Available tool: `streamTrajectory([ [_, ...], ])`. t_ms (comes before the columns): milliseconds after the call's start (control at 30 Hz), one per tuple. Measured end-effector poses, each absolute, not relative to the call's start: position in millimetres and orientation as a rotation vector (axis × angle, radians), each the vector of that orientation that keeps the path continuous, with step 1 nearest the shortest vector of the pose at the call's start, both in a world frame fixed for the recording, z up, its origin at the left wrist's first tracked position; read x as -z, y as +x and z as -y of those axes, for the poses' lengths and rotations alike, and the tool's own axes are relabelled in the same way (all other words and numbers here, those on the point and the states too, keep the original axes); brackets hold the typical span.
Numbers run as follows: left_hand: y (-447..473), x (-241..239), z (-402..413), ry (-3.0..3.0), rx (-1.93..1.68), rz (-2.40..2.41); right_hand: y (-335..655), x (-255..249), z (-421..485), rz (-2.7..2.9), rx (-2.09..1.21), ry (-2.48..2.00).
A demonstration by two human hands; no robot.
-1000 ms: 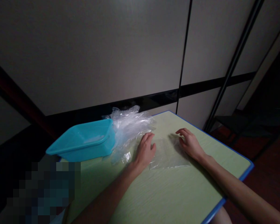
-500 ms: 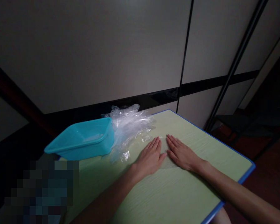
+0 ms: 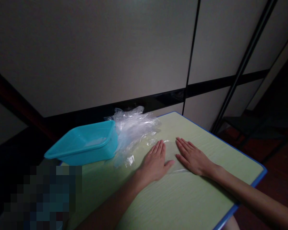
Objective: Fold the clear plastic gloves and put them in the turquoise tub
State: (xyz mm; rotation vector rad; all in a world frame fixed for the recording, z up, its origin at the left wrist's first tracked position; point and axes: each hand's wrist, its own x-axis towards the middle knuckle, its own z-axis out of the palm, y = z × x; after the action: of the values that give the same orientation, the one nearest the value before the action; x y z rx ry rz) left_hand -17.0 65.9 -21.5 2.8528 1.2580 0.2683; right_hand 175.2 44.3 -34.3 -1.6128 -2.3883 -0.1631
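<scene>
Filling the lower L corner, a pixelated patch [image 3: 45, 198] hides whatever's there. Grey panels [image 3: 122, 57] w/ a black band [image 3: 158, 103] run L to R across the back. Next, a turquoise tub [image 3: 86, 156] stands upright at the L end of a pale green tbl [image 3: 172, 201]; smth whitish lies inside (too dim to ID). Just R of the tub, a heap of crinkled clear plastic [image 3: 134, 126] spreads towards the L hand. L hand [image 3: 155, 161]: palm down, fingers straight & tog., thumb out to the R, nothing gripped. Then a thin clear plastic sheet [image 3: 171, 153] (maybe a bag, can't tell), flat on the tbl btwn & partly under both hands; its near edge shows as a pale line. R hand [image 3: 193, 156]: also palm down, fingers extended, thumb pointing L, nothing gripped; hands apart, fingertips pointing away from the person. Further R, the tbl's blue edging [image 3: 251, 185], then a dark seat-like shape [image 3: 244, 126], outline unclear, over a reddish floor [image 3: 273, 188].
</scene>
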Motion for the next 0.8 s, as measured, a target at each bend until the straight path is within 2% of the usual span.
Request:
streamTrajectory([
  [533,-18.2,21.2,-65.0,2.809,-0.282,-1.242,190.2,38.9,-38.3,2.244,0.183,-1.839],
  [800,-18.7,10.5,-67.5,2.594,-0.418,-1.199,214.8,42.0,-46.2,2.038,0.151,-1.825],
])
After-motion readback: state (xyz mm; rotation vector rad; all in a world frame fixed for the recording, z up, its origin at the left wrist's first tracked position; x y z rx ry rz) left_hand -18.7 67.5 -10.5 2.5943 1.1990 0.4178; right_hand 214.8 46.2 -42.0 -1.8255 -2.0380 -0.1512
